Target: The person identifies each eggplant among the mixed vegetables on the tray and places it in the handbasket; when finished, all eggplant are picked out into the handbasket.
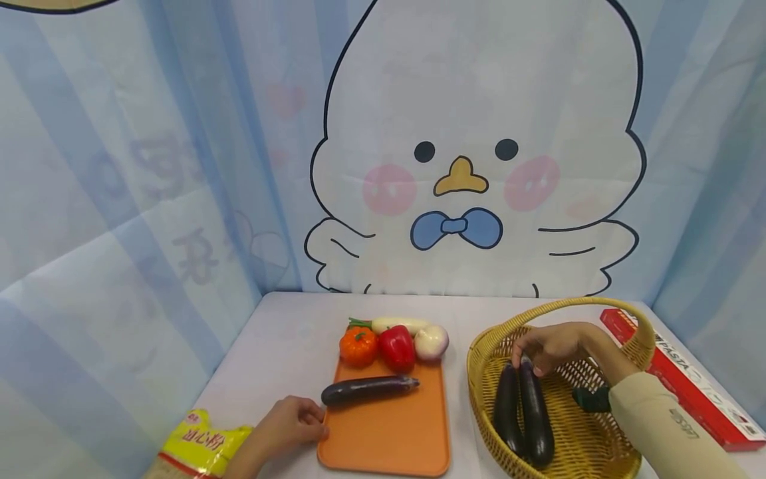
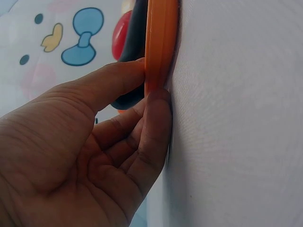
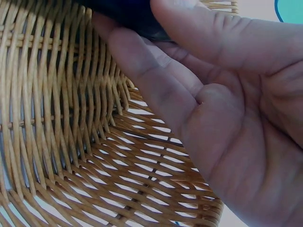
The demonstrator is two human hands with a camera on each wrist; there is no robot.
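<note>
My left hand (image 1: 294, 420) is at the left edge of an orange tray (image 1: 389, 439); the left wrist view shows the thumb on top of its rim (image 2: 160, 42) and fingertips at its underside. An eggplant (image 1: 370, 390) lies across the tray. Behind it sit an orange bell pepper (image 1: 359, 346), a red bell pepper (image 1: 397, 348), a white-purple onion (image 1: 431, 342) and a white radish (image 1: 399, 325). Inside a wicker basket (image 1: 479, 379), my right hand (image 1: 553, 346) pinches the stem end of an eggplant (image 1: 536, 416). Another eggplant (image 1: 507, 412) leans right beside it.
The basket's handle (image 1: 562, 305) arches over the right wrist. A red pasta box (image 1: 682, 386) lies right of the basket, partly behind the right arm. Beside the left forearm is a yellow bag (image 1: 203, 442). Printed curtains (image 1: 479, 266) stand behind the white table (image 1: 287, 346).
</note>
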